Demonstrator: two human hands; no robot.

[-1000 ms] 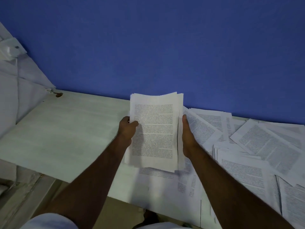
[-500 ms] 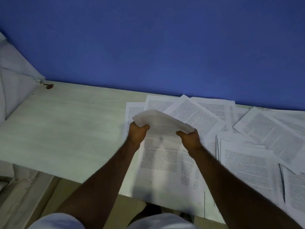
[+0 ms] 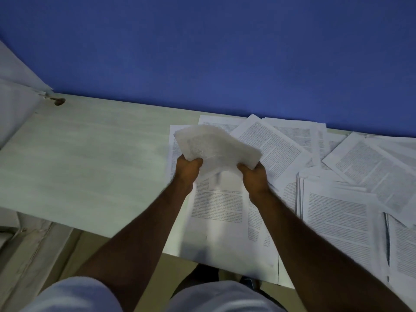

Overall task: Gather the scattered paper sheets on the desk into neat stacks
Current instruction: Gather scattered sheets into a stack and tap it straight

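Head view showed me both hands raised over the table point(image 3: 90, 167), sharing one bundle of sheets point(image 3: 216, 147). My left hand point(image 3: 188, 171) had its grip curled round the bundle's near left corner, thumb on top. My right hand point(image 3: 254, 179) had its grip pinching the near right corner in the same way. Between them the bundle sagged and bowed, its far edge pointing toward 12 o'clock; it was blurred, so I could not read which face was up, nor tell whether it touched the papers under it.

Directly beneath the hands, at 6 o'clock from the bundle, a printed page point(image 3: 216, 208) lay flat on the table, its near end reaching past the front edge. From 1 o'clock round to 4 o'clock the loose sheets point(image 3: 351, 167) lay overlapping at odd angles, some tilted, some squared to the wall. One thicker pile point(image 3: 337, 217) sat at 4 o'clock, just beside my right forearm.

At 9 o'clock the pale table top ran out to a small brown mark point(image 3: 59, 101) near the far left corner. A blue wall point(image 3: 225, 52) stood behind everything.
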